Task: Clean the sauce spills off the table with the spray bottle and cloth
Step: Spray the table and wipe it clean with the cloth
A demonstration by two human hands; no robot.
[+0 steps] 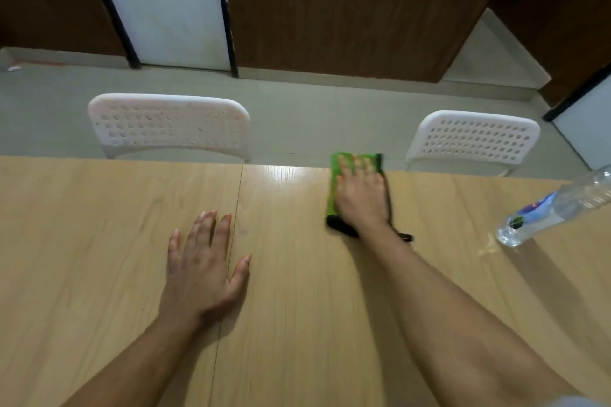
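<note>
Wood counter [99,241] with two white chairs [168,125] behind; no sauce visible anywhere on it, wet sheen near far edge, so wiping looks mostly done, final passes left; left hand [201,271] flat, fingers spread, braced on counter, holding nothing; right hand [362,195] stretched forward, straight fingers pressing green cloth [337,175] at far edge, blurred; bottle [555,205] stands at right, untouched.

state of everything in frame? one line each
green cloth: flat on table at far edge, under right hand
right hand: fingers straight, pressing cloth
left hand: flat on table
bottle: clear, standing on table, right
table: glossy patch beside cloth
</note>
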